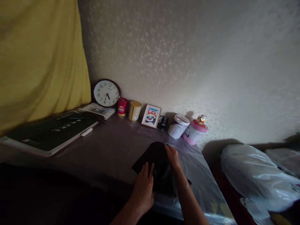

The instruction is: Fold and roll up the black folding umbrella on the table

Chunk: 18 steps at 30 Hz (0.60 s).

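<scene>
A dark black item [157,156] that looks like cloth lies at the near part of the table, with a rounded top and a pointed left corner. My right hand [172,156] grips its upper right edge, thumb and fingers closed on it. Stretched out and slightly apart, the fingers of my left hand [143,187] rest on its lower left part. Deep shadow hides the item's lower part, so its exact kind cannot be made out.
Along the wall stand a clock [106,93], a red can [122,107], a yellow can [134,111], a framed panda picture [151,116], a small black object [163,123], a white tub [178,126] and a pink tub [195,132]. A large green book [51,131] lies left; plastic bags [255,175] sit right.
</scene>
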Available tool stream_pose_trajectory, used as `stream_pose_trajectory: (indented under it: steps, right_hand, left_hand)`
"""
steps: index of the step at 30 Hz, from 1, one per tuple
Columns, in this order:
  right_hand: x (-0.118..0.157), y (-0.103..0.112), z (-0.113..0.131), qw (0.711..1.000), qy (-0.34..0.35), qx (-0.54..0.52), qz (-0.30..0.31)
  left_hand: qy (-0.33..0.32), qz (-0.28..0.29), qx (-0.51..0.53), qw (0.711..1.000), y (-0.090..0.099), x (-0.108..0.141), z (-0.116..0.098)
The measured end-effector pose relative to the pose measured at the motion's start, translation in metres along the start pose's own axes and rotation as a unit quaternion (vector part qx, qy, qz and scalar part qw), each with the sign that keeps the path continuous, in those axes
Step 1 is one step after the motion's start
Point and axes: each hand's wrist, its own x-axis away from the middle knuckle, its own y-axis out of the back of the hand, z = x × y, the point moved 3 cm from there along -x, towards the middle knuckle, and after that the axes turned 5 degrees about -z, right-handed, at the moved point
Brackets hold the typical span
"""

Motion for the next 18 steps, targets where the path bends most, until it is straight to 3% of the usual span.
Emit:
stream_pose_trajectory:
  steps: [6,12,18]
  right_hand:
    - [-0.007,-0.027,-0.001,1.000,0.001,0.023,0.007]
    - [0.002,-0.044,0.003,0.997,-0.002,0.023,0.071]
    - [0.024,-0.042,0.022,0.980,0.125,0.101,0.121]
  left_hand:
    - [-0.011,0.004,0.023,1.000,0.002,-0.001,0.002]
    - [-0.015,-0.012,0.018,1.000,0.003,0.000,0.002]
    - [-0.020,-0.040,0.011,0.999,0.011,0.006,0.015]
